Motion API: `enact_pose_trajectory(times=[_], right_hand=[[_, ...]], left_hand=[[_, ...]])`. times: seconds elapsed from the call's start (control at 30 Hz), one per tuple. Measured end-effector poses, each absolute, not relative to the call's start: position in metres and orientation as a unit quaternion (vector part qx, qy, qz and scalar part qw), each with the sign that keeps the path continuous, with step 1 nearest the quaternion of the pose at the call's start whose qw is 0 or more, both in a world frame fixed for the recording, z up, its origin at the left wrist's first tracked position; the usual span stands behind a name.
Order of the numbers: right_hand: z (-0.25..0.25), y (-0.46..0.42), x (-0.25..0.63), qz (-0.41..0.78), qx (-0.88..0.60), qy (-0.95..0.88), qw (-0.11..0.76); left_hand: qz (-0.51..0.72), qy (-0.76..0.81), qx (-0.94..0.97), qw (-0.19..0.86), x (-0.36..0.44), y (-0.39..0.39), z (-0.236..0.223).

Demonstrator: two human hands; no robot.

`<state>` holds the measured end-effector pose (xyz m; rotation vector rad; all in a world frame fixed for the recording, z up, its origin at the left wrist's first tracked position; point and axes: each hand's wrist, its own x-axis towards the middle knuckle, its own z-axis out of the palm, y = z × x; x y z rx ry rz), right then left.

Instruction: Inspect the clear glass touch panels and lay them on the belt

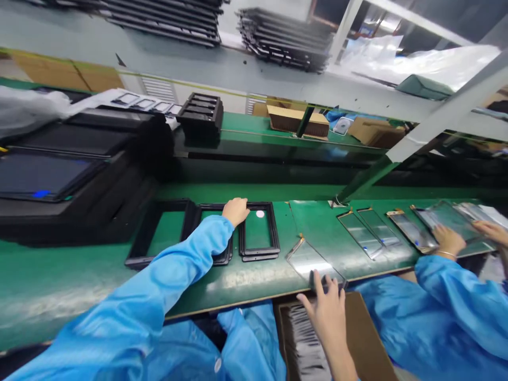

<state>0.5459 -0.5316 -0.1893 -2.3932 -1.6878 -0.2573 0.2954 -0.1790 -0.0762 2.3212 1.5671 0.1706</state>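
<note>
My left hand (235,211) reaches across the bench with its fingers closed on the upper left corner of a rectangular black frame (273,233). This frame lies on at least one more like it. To its left, partly under my sleeve, are more black frames (196,225). My right hand (327,307) is spread at the bench's front edge, its fingertips at the near edge of a clear glass touch panel (307,259) with a thin dark border. Whether they press on the glass I cannot tell. The panel lies askew, an orange connector at its far corner.
Stacked black trays (119,185) rise at the left. Several more panels (363,233) lie to the right, where a co-worker's hands (448,241) handle one. A slanted post (369,174) stands behind the bench. Below the edge is an open cardboard box (365,338).
</note>
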Motion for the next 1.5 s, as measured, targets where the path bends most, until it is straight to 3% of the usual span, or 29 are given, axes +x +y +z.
enact_pose_trajectory(times=[0.2, 0.37, 0.53, 0.67, 0.8, 1.1, 1.23, 1.5], right_hand=[[-0.154, -0.552, 0.546, -0.043, -0.83, -0.51, 0.223], [-0.098, -0.551, 0.56, -0.001, -0.828, -0.461, 0.321], [-0.071, -0.534, 0.543, 0.211, -0.744, -0.306, 0.555], [-0.07, -0.509, 0.497, 0.338, -0.652, -0.243, 0.633], [-0.07, -0.487, 0.457, 0.381, -0.604, -0.232, 0.66], [-0.076, -0.475, 0.429, 0.41, -0.586, -0.26, 0.649], [-0.073, -0.475, 0.424, 0.4, -0.593, -0.258, 0.65], [-0.069, -0.481, 0.413, 0.374, -0.634, -0.259, 0.625]], left_hand=[[0.046, 0.566, 0.794, 0.218, 0.3, -0.167, -0.083], [0.11, 0.57, 0.766, 0.278, 0.295, -0.169, -0.076], [0.22, 0.53, 0.717, 0.396, 0.281, -0.192, -0.047], [0.297, 0.456, 0.671, 0.504, 0.254, -0.244, -0.02], [0.36, 0.411, 0.576, 0.607, 0.229, -0.298, -0.005], [0.439, 0.385, 0.602, 0.545, 0.218, -0.328, 0.001], [0.429, 0.384, 0.609, 0.546, 0.216, -0.333, -0.004], [0.387, 0.378, 0.502, 0.675, 0.214, -0.343, -0.008]])
